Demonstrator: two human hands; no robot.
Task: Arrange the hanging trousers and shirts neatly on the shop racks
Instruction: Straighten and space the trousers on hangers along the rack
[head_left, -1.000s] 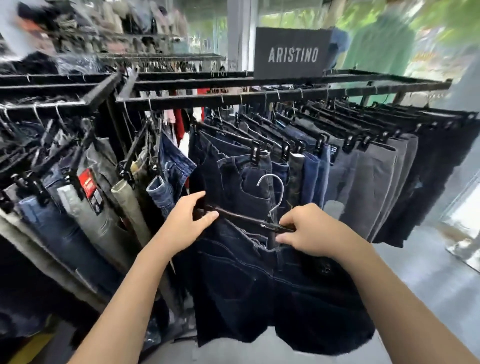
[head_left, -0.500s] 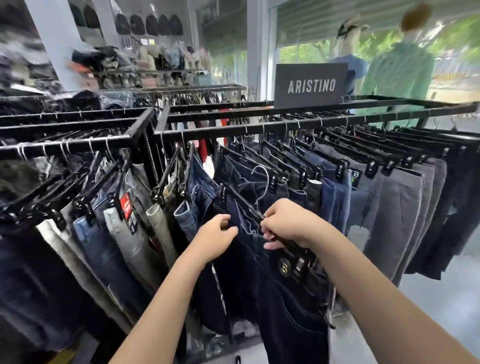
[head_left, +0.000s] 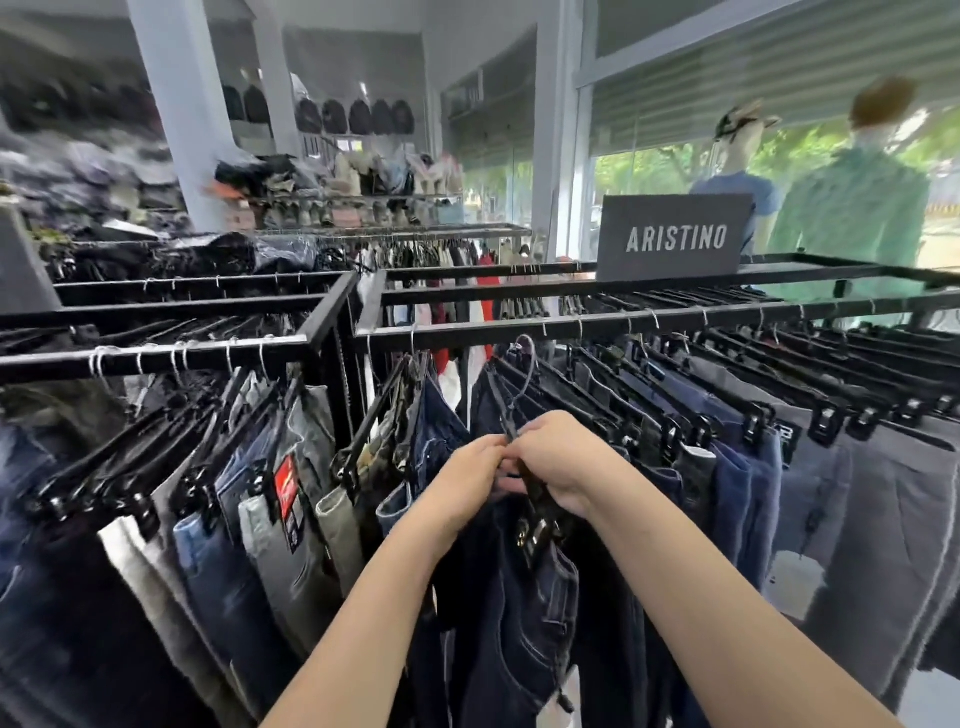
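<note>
Dark navy jeans (head_left: 524, 613) hang from a black clip hanger (head_left: 537, 493) whose metal hook (head_left: 527, 364) reaches up to just under the black rack rail (head_left: 519, 328). My left hand (head_left: 462, 480) and my right hand (head_left: 558, 460) meet at the hanger bar, each pinching it. Blue and grey trousers (head_left: 810, 499) hang in a row to the right of the hands. More jeans (head_left: 249, 519) fill the rack on the left.
An ARISTINO sign (head_left: 675, 238) stands on the rack top. Two mannequins (head_left: 852, 197) stand by the window behind it. Shelves of folded clothes and shoes (head_left: 343, 197) and a white pillar (head_left: 179, 104) lie at the back. Grey floor (head_left: 930, 691) shows at lower right.
The jeans on their hanger have been lifted from below the row up to the rail. Both hands came together on the hanger bar, and the view tilted upward.
</note>
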